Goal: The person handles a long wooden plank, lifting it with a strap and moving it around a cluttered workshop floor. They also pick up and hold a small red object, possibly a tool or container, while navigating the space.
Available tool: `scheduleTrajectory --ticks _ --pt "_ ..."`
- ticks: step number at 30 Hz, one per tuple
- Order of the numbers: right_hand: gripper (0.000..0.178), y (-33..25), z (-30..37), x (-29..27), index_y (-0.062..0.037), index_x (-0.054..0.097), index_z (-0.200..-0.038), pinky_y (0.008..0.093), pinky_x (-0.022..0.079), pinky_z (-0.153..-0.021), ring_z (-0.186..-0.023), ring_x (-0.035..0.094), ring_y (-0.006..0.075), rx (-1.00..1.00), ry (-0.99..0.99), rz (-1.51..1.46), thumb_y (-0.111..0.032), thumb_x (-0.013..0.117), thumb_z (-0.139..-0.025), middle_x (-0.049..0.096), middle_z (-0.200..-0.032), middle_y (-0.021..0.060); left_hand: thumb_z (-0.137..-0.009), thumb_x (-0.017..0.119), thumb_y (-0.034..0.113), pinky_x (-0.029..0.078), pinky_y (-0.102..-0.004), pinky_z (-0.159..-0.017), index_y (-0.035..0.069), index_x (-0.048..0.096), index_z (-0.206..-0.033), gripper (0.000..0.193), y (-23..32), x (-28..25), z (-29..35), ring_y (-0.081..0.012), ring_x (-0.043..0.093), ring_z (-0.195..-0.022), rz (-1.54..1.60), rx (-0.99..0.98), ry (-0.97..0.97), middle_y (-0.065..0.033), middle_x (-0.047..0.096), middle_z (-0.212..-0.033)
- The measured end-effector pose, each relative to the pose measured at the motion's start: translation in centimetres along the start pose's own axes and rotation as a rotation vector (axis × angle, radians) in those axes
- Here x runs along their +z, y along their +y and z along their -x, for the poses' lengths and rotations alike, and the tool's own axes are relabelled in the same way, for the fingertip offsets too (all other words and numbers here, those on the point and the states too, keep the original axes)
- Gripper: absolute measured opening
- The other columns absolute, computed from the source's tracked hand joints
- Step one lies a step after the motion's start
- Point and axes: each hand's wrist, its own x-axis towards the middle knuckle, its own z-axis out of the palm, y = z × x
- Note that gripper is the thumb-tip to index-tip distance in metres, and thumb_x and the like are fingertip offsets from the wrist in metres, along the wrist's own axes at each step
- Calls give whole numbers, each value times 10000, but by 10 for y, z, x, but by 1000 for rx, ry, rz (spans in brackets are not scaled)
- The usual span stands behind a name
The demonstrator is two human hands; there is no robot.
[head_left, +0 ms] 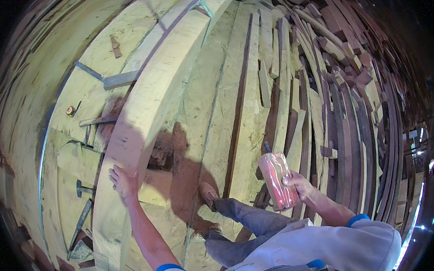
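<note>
A long, thick pale timber beam [158,84] runs from the near left to the far middle. My left hand [125,183] lies on its near part, fingers stretched out over the upper face, holding nothing. On the right, my right hand [299,186] is closed around a boxy block [277,179], keeping it in the air. The block is red and pinkish with a shiny, clear wrap-like surface and a dark stub at its top end; its exact kind I cannot tell. My thumb shows on its side.
Left of the beam are a tape measure [70,111], a hammer [85,188], a handsaw [81,233] and a dark try square [118,80]. Stacked planks and offcuts [332,95] fill the right. My boots [209,194] stand between on dusty boards.
</note>
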Motion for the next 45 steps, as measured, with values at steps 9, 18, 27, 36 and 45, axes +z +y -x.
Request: scheduleTrajectory --ticks 9,18,27,36,45 --pt "477 -31 -26 29 -23 536 -1192 369 572 -802 -860 670 207 -209 155 -126 -124 747 -777 654 -1004 94 -741 786 258 365 -481 -1090 71 130 -1498 1020 -28 10 -9 -428 204 -1411 -52 146 -121 -226 144 -1551" --pt "403 -55 -32 60 -45 550 -1166 380 575 -797 -861 661 168 -355 226 -113 -100 725 -806 646 -1015 55 -734 784 264 376 -454 -1089 58 172 -1487 992 -20 -3 -10 -439 275 -1377 -122 164 -95 -248 192 -1530" --pt "433 -57 -47 61 -23 539 -1180 397 560 -798 -893 645 208 -306 223 -207 -180 701 -810 635 -1012 89 -706 809 280 267 -415 -1154 -13 207 -1456 1006 -30 -2 -21 -410 272 -1385 -193 296 -69 -268 270 -1487" --pt "420 -69 -73 48 -28 533 -1179 400 559 -796 -885 645 213 -272 218 -222 -177 675 -813 629 -996 90 -709 808 178 343 -456 -1112 68 169 -1487 1013 -22 -11 -16 -404 211 -1411 2 109 -166 -208 174 -1540" --pt "373 -82 -78 72 -19 566 -1136 373 556 -790 -838 647 186 -290 218 -212 -152 678 -806 640 -970 67 -686 818 182 300 -461 -1137 32 185 -1469 1017 -26 -11 -18 -412 180 -1416 2 190 -142 -239 189 -1514"
